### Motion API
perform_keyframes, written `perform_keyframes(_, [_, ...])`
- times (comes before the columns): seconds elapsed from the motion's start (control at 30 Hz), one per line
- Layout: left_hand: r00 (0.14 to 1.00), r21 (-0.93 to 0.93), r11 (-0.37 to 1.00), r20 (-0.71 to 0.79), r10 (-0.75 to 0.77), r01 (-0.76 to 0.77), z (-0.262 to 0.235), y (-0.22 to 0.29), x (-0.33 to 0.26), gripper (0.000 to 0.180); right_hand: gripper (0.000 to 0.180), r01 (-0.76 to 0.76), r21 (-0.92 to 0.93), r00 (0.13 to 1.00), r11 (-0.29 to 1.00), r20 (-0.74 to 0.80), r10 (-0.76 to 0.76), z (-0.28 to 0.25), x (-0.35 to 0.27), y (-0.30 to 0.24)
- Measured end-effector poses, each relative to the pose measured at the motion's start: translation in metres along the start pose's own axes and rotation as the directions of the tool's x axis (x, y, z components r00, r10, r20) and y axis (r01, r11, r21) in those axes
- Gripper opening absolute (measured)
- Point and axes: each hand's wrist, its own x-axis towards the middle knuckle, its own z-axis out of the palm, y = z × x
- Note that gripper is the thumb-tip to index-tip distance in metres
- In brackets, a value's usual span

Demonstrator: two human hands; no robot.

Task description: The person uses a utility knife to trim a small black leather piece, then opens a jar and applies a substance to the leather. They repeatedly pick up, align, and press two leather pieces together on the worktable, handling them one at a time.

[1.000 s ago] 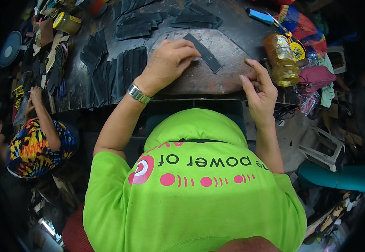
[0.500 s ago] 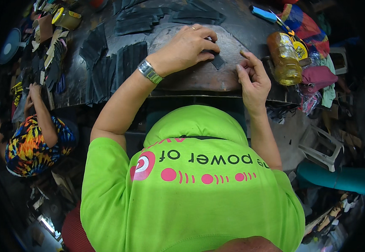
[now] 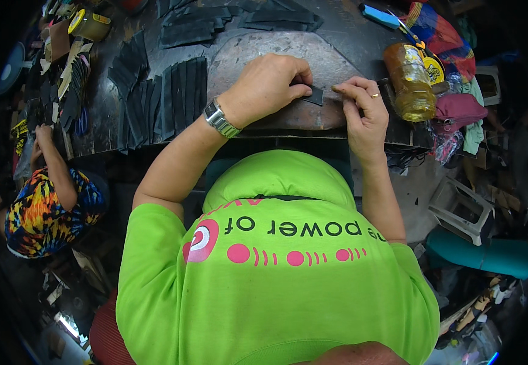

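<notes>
My left hand (image 3: pixel 270 85), with a metal-banded watch on its wrist, pinches a small black strip (image 3: pixel 316 96) between thumb and fingers. The strip's free end points right, low over a worn brown board (image 3: pixel 258 52). Just beyond that end is my right hand (image 3: pixel 364 109), its index finger stretched toward the strip and its other fingers loosely bent. A brownish smear shows on that index fingertip, and I see nothing held there. Many similar black strips (image 3: pixel 182 94) lie in rows left of the board, and more black strips (image 3: pixel 194 27) lie behind it.
A jar of amber liquid (image 3: pixel 411 82) stands right of the board, near a maroon pouch (image 3: pixel 461 108), a blue-handled tool (image 3: pixel 380 17) and colourful cloth. At far left are a yellow-lidded jar (image 3: pixel 89 25) and a co-worker (image 3: pixel 54 207). A plastic stool (image 3: pixel 461 210) stands lower right.
My left hand has come nearer to me with the strip, which has turned to point more to the right. My right hand has tilted, bringing its index fingertip left and closer to the strip.
</notes>
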Motion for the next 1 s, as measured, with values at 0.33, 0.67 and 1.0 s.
perform_keyframes(0.33, [0.999, 0.094, 0.995, -0.047, -0.014, 0.018, 0.002, 0.003, -0.004, 0.02, 0.038, 0.182, -0.28, 0.983, 0.943, 0.092, -0.162, 0.006, 0.001, -0.007])
perform_keyframes(0.67, [0.999, 0.109, 0.994, -0.052, -0.014, 0.02, 0.002, 0.003, -0.004, 0.02, 0.036, 0.239, -0.332, 0.97, 0.913, 0.121, -0.21, 0.006, -0.003, -0.003])
perform_keyframes(1.0, [0.998, 0.055, 0.998, 0.052, -0.028, 0.025, -0.011, 0.003, 0.005, 0.019, 0.039, 0.078, -0.008, 0.997, 0.997, 0.028, -0.078, 0.0, -0.009, -0.004])
